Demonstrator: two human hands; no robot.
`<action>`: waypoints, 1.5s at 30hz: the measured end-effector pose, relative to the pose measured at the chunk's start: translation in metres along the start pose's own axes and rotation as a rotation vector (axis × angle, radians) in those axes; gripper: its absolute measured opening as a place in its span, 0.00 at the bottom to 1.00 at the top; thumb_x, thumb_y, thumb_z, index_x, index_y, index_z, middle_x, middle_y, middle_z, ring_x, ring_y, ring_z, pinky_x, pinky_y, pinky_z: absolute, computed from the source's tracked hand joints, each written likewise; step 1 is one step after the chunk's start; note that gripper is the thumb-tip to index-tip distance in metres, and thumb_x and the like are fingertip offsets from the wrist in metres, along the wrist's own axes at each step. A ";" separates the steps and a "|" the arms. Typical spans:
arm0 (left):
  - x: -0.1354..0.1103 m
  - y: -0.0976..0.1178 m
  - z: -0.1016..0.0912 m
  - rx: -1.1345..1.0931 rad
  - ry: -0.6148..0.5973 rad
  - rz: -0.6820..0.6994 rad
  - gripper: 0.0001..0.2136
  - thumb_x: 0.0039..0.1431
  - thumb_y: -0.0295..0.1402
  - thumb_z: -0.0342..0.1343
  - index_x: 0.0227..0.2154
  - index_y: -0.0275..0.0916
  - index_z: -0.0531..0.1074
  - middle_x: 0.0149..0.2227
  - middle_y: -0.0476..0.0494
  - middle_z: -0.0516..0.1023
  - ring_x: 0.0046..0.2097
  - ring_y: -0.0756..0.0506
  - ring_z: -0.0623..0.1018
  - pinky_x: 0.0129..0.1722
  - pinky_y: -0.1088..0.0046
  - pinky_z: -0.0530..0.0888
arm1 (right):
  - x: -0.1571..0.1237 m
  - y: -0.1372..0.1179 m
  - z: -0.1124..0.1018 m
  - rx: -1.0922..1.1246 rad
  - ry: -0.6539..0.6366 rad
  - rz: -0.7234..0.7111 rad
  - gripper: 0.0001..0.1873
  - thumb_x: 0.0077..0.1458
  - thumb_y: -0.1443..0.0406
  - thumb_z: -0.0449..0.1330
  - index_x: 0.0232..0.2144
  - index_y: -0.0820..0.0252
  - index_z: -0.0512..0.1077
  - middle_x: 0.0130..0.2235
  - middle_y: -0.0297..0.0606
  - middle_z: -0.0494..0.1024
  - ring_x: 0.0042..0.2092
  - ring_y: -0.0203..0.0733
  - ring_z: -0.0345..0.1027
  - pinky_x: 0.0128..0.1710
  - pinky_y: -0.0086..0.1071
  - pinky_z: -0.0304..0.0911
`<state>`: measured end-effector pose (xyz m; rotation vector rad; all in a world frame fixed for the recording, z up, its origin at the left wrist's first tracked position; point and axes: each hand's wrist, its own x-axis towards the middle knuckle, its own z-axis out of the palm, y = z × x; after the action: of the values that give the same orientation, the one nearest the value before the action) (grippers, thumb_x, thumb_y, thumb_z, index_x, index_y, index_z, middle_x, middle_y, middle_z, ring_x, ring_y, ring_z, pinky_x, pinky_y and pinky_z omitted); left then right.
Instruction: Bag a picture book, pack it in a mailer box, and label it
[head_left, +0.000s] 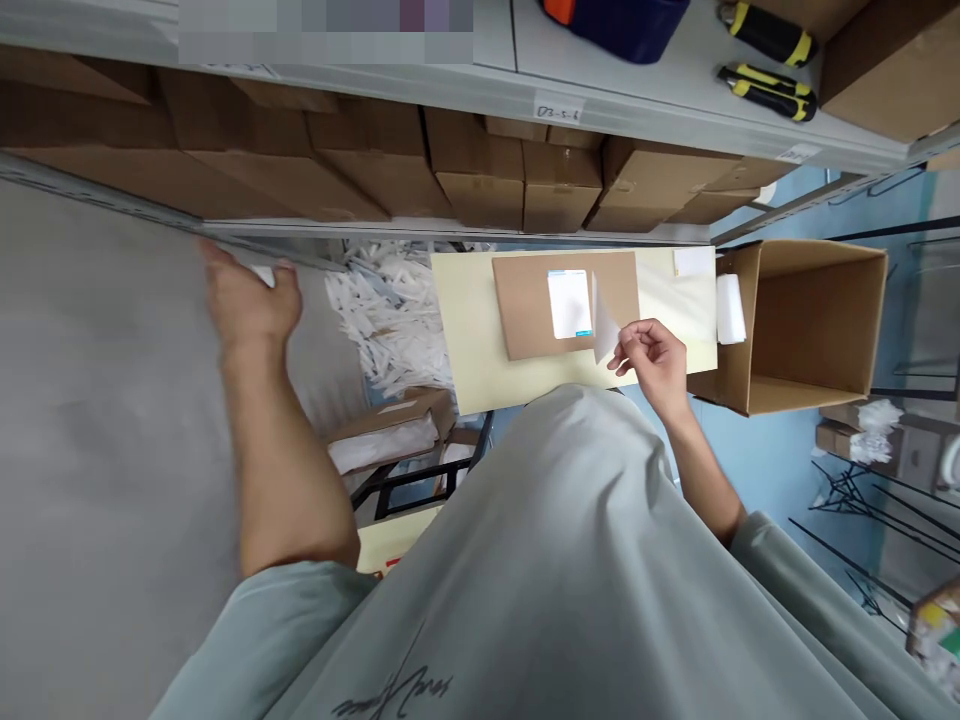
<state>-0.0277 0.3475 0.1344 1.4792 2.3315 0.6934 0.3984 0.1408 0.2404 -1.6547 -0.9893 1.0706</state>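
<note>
My right hand (654, 365) pinches the corner of a thin white paper sheet (604, 325), which stands on edge above a flat brown cardboard box (525, 305). On that box lies a white label (568, 303) with a small blue mark at its lower corner. The box rests on a pale yellow tabletop (469, 345). My left hand (251, 295) is stretched far out to the left, thumb and fingers apart. A small white piece (264, 274) shows in the gap by the thumb; whether the hand touches it I cannot tell.
Brown cartons (480, 170) line the shelf above the table. Two yellow-and-black cutters (769, 92) lie on the upper shelf. An open cardboard box (817, 330) stands at the table's right end. White paper strips (397, 320) are heaped at its left, above another carton (394, 425).
</note>
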 end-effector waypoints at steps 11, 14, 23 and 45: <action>-0.267 0.187 0.032 -1.152 -0.721 -0.236 0.22 0.57 0.57 0.74 0.34 0.42 0.79 0.36 0.43 0.87 0.37 0.43 0.87 0.46 0.61 0.88 | -0.002 0.026 -0.006 -0.836 -0.066 -0.849 0.08 0.76 0.67 0.59 0.42 0.52 0.77 0.31 0.31 0.80 0.29 0.35 0.73 0.29 0.33 0.65; -0.271 0.192 0.041 -1.093 -0.662 -0.267 0.21 0.51 0.52 0.78 0.32 0.42 0.79 0.29 0.49 0.83 0.33 0.46 0.84 0.39 0.67 0.86 | -0.001 0.039 -0.009 -0.964 -0.076 -0.975 0.11 0.74 0.71 0.59 0.39 0.53 0.76 0.30 0.29 0.78 0.27 0.34 0.69 0.28 0.33 0.61; -0.274 0.183 0.054 -0.945 -0.609 -0.160 0.20 0.51 0.51 0.76 0.33 0.43 0.78 0.32 0.48 0.83 0.36 0.46 0.84 0.36 0.70 0.84 | 0.002 0.055 -0.019 -0.947 -0.357 -0.801 0.13 0.74 0.74 0.57 0.38 0.55 0.76 0.32 0.32 0.79 0.31 0.36 0.70 0.31 0.32 0.60; -0.292 0.179 0.069 -0.858 -0.473 -0.028 0.18 0.56 0.52 0.73 0.33 0.44 0.78 0.33 0.48 0.81 0.36 0.46 0.82 0.39 0.68 0.81 | 0.069 0.054 -0.069 -0.078 -0.333 0.002 0.27 0.60 0.38 0.71 0.32 0.53 0.78 0.28 0.31 0.77 0.28 0.37 0.69 0.31 0.35 0.70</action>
<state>0.2678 0.1638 0.1705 1.0433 1.4069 1.0222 0.4920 0.1718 0.1888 -1.5677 -1.2562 1.3532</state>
